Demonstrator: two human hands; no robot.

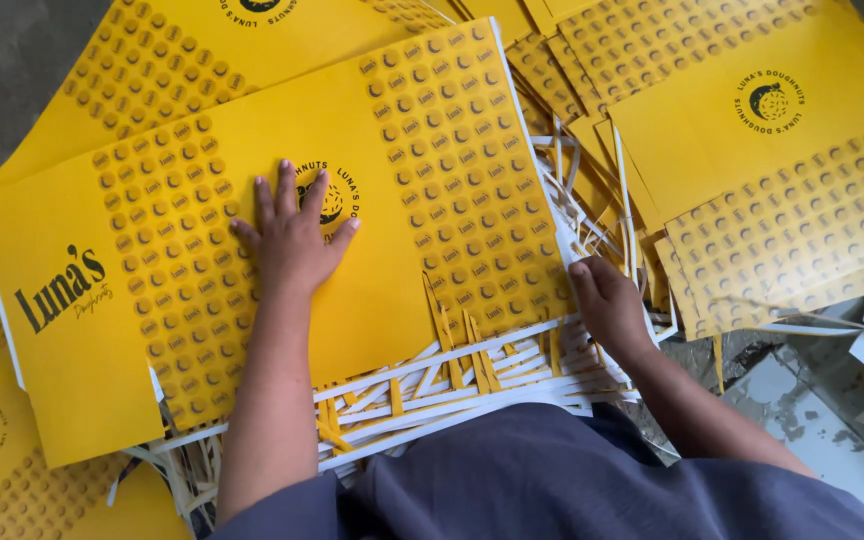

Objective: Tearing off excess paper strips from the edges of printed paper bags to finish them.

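Top item: one large yellow printed cardboard sheet (pixel 282 230), flat and slightly skewed, patterned with bands of small round dots, a round dark emblem at centre and dark script lettering at its left end. Beneath and around it: further yellow printed sheets (pixel 772 130) of the same design, overlapping at upper right, upper left and lower left. Under the top sheet's near and right edges: a loose heap of white and yellow trimmed strips (pixel 452 385), spilling toward the grey floor (pixel 802 420) at lower right. Left hand (pixel 294 235): fingers spread wide, palm pressed flat on the emblem, gripping nothing. Right hand (pixel 607 305): fingers curled at the sheet's lower right corner, touching its edge among the strips; whether they pinch it cannot be told.
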